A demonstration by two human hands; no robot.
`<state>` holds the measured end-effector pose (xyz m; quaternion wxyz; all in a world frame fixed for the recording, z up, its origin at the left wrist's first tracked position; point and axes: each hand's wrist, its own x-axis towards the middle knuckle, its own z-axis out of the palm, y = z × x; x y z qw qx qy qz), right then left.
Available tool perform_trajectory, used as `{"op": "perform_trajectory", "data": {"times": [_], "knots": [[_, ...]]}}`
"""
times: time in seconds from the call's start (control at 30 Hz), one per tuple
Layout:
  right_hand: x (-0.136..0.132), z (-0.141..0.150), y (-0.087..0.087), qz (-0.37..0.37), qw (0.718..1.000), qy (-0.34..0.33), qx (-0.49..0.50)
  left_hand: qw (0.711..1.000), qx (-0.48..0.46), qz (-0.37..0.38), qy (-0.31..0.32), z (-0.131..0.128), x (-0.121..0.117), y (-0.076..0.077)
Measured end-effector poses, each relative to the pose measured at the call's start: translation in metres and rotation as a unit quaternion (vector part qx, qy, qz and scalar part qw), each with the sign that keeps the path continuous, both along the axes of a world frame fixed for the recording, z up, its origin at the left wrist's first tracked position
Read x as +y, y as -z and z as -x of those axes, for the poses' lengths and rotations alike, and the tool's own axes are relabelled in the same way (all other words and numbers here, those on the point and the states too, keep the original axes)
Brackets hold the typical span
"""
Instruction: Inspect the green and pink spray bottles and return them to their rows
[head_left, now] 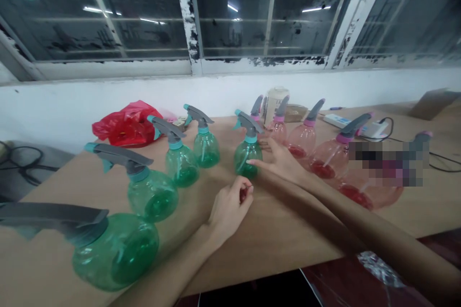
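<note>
My right hand (283, 160) reaches to a green spray bottle (248, 156) in the middle of the table, thumb across its front and fingers at its right side. This bottle stands upright, with a grey and teal trigger head and some green liquid inside. Just in front of it, my left hand (230, 208) is closed with curled fingers, and I see nothing held in it. Several more green spray bottles stand in a curved row on the left, the nearest green spray bottle (117, 252) beside my left forearm. On the right, several pink spray bottles (301, 140) are lined up, partly behind my right arm.
A red plastic bag (127, 123) lies at the back left. Behind the pink bottles are a carton (275, 105), a white power strip (336, 121) with cables and a cardboard piece (434, 103). The wooden table (277, 230) runs to a wall below windows.
</note>
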<state>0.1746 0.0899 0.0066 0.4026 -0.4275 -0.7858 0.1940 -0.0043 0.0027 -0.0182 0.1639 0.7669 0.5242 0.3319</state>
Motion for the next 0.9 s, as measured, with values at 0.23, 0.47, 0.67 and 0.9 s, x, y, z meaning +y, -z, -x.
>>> {"op": "perform_trajectory", "data": {"times": [0.23,0.47,0.67,0.9], "knots": [[0.032,0.027,-0.008,-0.034,0.989,0.086,-0.113,1.0,0.007,0.006,0.004,0.0,-0.001,0.002],[0.041,0.051,-0.015,-0.11,0.958,0.159,-0.212,1.0,-0.002,0.007,0.02,-0.001,-0.003,0.004],[0.059,0.065,-0.015,-0.091,0.954,0.164,-0.236,1.0,-0.017,0.009,0.021,-0.001,-0.002,0.007],[0.062,0.062,-0.018,-0.084,0.961,0.154,-0.213,1.0,-0.014,0.013,0.02,0.0,-0.003,0.007]]}}
